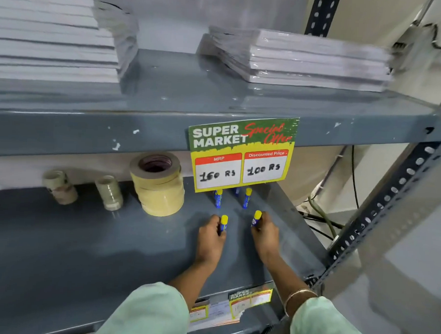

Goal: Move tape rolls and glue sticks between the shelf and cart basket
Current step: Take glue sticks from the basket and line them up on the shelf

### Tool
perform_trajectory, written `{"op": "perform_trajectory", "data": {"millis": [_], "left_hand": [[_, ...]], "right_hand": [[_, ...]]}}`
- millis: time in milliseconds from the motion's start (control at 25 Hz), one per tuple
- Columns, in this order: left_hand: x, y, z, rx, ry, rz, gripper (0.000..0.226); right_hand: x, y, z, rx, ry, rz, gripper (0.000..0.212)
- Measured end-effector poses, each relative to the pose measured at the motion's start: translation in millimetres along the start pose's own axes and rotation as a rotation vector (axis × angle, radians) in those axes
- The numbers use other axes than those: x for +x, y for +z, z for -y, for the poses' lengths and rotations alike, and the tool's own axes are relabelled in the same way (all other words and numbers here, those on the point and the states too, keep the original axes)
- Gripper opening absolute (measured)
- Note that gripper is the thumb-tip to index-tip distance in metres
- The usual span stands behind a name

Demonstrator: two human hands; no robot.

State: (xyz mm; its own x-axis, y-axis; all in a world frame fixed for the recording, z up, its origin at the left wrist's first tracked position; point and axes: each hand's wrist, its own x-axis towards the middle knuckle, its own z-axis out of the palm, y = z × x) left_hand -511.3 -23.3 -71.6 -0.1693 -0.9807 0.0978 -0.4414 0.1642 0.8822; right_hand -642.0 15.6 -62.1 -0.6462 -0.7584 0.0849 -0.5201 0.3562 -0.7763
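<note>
Fingers [218, 228] of both hands pinch one upright glue stick each, left hand [210, 238] and right hand [264, 234] side by side on the shelf [85, 236]; more sticks [247, 198] stand just beyond, tape rolls [158, 184] farther left, apparently being lined up or collected.

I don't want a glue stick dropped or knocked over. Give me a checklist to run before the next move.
1. Left hand closed on a glue stick: ok.
2. Right hand closed on its glue stick: ok.
3. Standing glue sticks behind, apart from both hands: ok.
4. Stacked tape rolls clear of the left hand: ok.
5. Hanging price sign above the hands, not touched: ok.
6. Cart basket position: cannot tell, out of view.
</note>
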Motion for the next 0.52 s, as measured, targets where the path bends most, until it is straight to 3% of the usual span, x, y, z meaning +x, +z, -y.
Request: {"op": "perform_trajectory", "data": {"millis": [80, 160, 280, 400, 520], "left_hand": [[-0.1, 2.4, 2.3, -0.028, -0.002, 0.004, 0.008], [-1.0, 3.4, 4.3, -0.073, -0.010, 0.025, 0.016], [-5.3, -3.5, 6.6, -0.162, -0.018, -0.006, 0.034], [-12.9, -28.0, 5.3, -0.218, -0.014, -0.111, 0.046], [-26.5, -77.3, 13.4, -0.210, 0.032, -0.258, 0.037]], "right_hand": [[2.9, -0.7, -3.7, 0.008, 0.007, 0.037, 0.018], [2.7, -3.5, -3.2, 0.065, 0.012, 0.084, 0.036], [-1.9, -13.4, 12.3, 0.107, -0.061, -0.019, 0.066], [-10.5, -21.5, 54.6, 0.095, -0.197, -0.207, 0.066], [-34.1, 1.5, 114.4, 0.010, -0.393, -0.255, 0.055]]}}
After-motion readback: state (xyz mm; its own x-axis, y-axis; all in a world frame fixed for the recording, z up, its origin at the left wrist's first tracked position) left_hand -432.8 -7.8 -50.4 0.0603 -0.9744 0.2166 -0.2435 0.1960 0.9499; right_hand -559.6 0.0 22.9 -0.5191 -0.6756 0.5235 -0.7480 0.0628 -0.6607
